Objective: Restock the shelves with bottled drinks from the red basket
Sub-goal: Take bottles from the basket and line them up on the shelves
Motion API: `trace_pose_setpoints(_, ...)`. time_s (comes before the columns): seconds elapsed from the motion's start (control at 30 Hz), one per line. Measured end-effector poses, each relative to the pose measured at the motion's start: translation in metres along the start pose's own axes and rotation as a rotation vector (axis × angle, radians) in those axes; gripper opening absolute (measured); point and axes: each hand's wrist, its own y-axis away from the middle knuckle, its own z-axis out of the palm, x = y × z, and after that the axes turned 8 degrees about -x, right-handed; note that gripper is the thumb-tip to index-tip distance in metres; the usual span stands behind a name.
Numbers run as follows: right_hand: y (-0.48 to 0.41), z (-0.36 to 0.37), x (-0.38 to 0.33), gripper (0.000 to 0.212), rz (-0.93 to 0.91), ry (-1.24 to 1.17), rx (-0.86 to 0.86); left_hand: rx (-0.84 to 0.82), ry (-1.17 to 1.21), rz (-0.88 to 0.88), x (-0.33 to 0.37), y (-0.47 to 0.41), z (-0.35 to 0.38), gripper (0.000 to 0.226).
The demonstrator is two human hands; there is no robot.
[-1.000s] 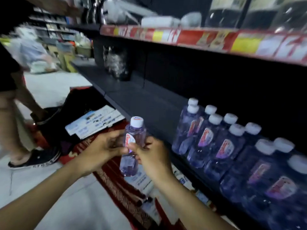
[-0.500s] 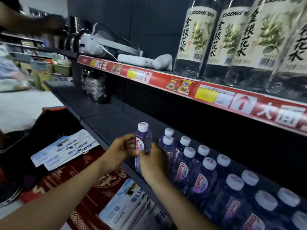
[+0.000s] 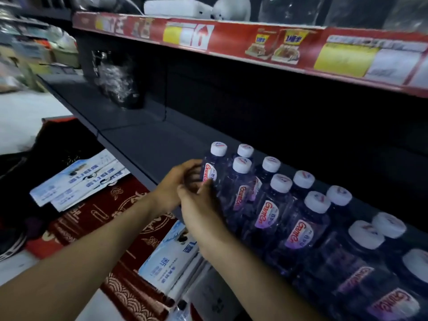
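Overhead, red price strip [image 3: 231,44]; below, dark shelf [image 3: 143,140].

bottle labels [image 3: 266,214], lower shelf, right half of frame: vertical red-and-white script, reads roughly "GainCa", same on each front-row bottle. Small characters beside it are too blurred to read. leftmost bottle [image 3: 214,172], centre frame: same logo. caps [image 3: 218,148]: small red-blue mark, not legible. red price strip [image 3: 231,42], top of frame: red-and-white up-arrow sign [image 3: 203,34]; print on the yellow and white tags is blurred. blue-white packs [image 3: 76,179], left: characters upside down, unreadable.
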Motion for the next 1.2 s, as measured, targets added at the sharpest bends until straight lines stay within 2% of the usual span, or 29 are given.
trace_pose_setpoints(0.07, 0.001, 0.002, 0.003, 0.058, -0.017, 0.016, 0.022, 0.017, -0.022, -0.04, -0.002, 0.003, 0.002, 0.055)
trace_pose_setpoints(0.17, 0.005, 0.007, 0.014, 0.052, -0.047, 0.008, 0.024, -0.085, -0.041, -0.098, 0.008, 0.006, -0.012, 0.057)
trace_pose_setpoints(0.27, 0.009, 0.016, 0.029, 0.049, -0.061, 0.055, 0.024, 0.151, -0.173, -0.149, 0.012, 0.039, -0.032, 0.049)
trace_pose_setpoints(0.37, 0.011, 0.043, 0.048, 0.044, -0.101, 0.15, 0.003, 0.35, -0.355, -0.21, 0.0, 0.101, -0.058, 0.052)
trace_pose_setpoints(0.5, 0.024, 0.105, 0.083, 0.042, -0.13, 0.273, -0.183, 0.534, -0.607, -0.471, -0.03, 0.202, -0.098, 0.034)
trace_pose_setpoints(0.57, 0.031, 0.143, 0.107, 0.045, -0.147, 0.352, -0.298, 0.556, -0.678, -0.66, -0.058, 0.256, -0.109, 0.036)
trace_pose_setpoints(0.63, 0.036, 0.182, 0.137, 0.045, -0.161, 0.429, -0.4, 0.56, -0.632, -0.86, -0.086, 0.308, -0.112, 0.043)
trace_pose_setpoints(0.73, 0.039, 0.233, 0.185, 0.046, -0.116, 0.572, -0.589, 0.459, -0.516, -1.137, -0.13, 0.377, -0.109, 0.042)
trace_pose_setpoints(0.8, 0.038, 0.259, 0.215, 0.048, -0.076, 0.676, -0.706, 0.336, -0.45, -1.3, -0.154, 0.408, -0.106, 0.039)
trace_pose_setpoints(0.9, 0.034, 0.294, 0.256, 0.053, -0.015, 0.743, -0.82, 0.1, -0.487, -1.531, -0.184, 0.436, -0.101, 0.045)
trace_pose_setpoints(1.0, 0.031, 0.33, 0.293, 0.057, 0.023, 0.767, -0.911, -0.123, -0.502, -1.599, -0.212, 0.446, -0.094, 0.045)
trace_pose_setpoints(1.07, 0.03, 0.35, 0.315, 0.059, 0.017, 0.774, -0.952, -0.198, -0.573, -1.624, -0.225, 0.448, -0.09, 0.051)
trace_pose_setpoints(1.13, 0.029, 0.365, 0.331, 0.064, 0.002, 0.741, -0.993, -0.181, -0.648, -1.622, -0.236, 0.449, -0.088, 0.06)
trace_pose_setpoints(1.2, 0.03, 0.377, 0.34, 0.071, -0.018, 0.674, -1.031, -0.092, -0.647, -1.543, -0.245, 0.45, -0.086, 0.064)
